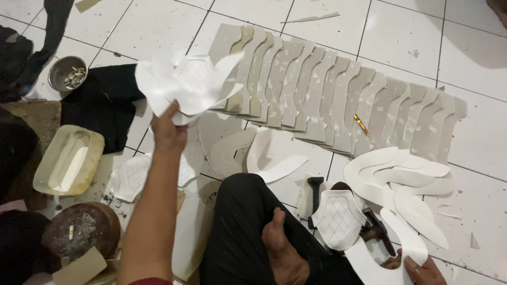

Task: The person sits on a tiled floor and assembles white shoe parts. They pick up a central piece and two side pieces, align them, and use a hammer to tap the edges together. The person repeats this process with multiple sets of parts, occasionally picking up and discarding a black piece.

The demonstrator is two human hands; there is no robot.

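While the left hand (168, 132) was raised above the white tiled floor (401, 37), its fingers were closed around a bunch of thin white cut-out pieces (185, 84), held up near a fanned row of grey curved card patterns (338, 100). At the lower right edge, the right hand (422, 272) pinched a long white curved strip (391, 253), just beside a white quilted shield-shaped piece (338, 219). A black-trousered knee (243, 227) sat between both hands.
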